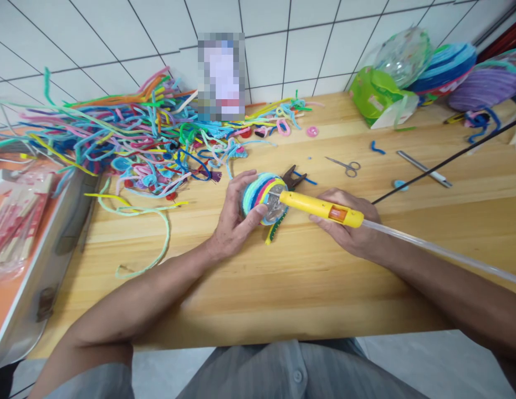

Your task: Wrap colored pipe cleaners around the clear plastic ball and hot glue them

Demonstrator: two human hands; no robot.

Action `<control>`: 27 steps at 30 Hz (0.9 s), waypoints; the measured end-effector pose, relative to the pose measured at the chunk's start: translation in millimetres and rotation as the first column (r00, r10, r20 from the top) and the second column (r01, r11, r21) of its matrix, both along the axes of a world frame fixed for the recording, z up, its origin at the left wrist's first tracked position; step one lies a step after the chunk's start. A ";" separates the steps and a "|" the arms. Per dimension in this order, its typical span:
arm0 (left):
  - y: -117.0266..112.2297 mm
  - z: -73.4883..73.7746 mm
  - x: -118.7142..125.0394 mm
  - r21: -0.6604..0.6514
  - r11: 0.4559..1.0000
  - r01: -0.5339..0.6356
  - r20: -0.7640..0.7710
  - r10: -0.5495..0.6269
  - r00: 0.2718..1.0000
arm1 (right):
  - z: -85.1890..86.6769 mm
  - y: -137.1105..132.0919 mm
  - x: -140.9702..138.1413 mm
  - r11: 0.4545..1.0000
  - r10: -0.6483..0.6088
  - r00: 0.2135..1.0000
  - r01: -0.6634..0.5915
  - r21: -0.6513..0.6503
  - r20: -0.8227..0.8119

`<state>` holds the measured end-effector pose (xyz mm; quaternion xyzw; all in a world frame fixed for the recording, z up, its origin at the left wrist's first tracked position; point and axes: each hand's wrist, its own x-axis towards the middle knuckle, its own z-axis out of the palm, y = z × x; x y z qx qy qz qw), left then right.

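My left hand point(235, 219) is wrapped around a small clear plastic ball point(260, 194), partly covered in rows of blue, mint, yellow and magenta pipe cleaner. The bare clear part faces right. In my right hand point(351, 221) is a yellow glue gun point(320, 208), its tip at the bare part of the ball; whether it touches I cannot tell. A long clear glue stick point(440, 245) runs out of its rear end. Just behind the ball lie dark-jawed pliers point(294, 176), with a green and yellow handle point(274, 228) showing below it.
Tangled pipe cleaners point(158, 138) heap along the wall, near a blurred-out phone-like rectangle point(221, 77). Small scissors point(347, 165), a cutter knife point(424, 169) and a black cord point(449, 160) are on the right. A green packet point(374, 97) and wrapped round shapes point(444, 66) stand behind. An orange-lined case point(16, 221) sits left.
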<state>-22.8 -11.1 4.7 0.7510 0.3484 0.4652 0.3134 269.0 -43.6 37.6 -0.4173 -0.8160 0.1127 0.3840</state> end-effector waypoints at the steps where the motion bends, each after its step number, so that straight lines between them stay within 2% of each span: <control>1: 0.1 -0.3 0.0 0.003 1.000 -0.001 0.003 0.001 1.000 | -0.4 0.3 -0.2 1.000 -0.006 1.000 0.006 0.006 -0.009; 9: 0.9 -0.8 -1.8 0.020 1.000 0.000 -0.004 0.000 1.000 | -3.8 0.4 2.5 0.998 0.036 0.999 -0.036 0.050 -0.009; 23: 1.5 0.1 -2.1 0.043 0.999 -0.003 -0.017 0.004 1.000 | -4.2 0.4 0.9 0.995 0.083 0.997 -0.083 0.051 0.001; 27: 1.3 0.4 -1.8 0.037 0.999 -0.002 -0.018 0.003 1.000 | -2.7 -0.8 -0.3 0.996 0.057 0.998 -0.059 0.061 0.026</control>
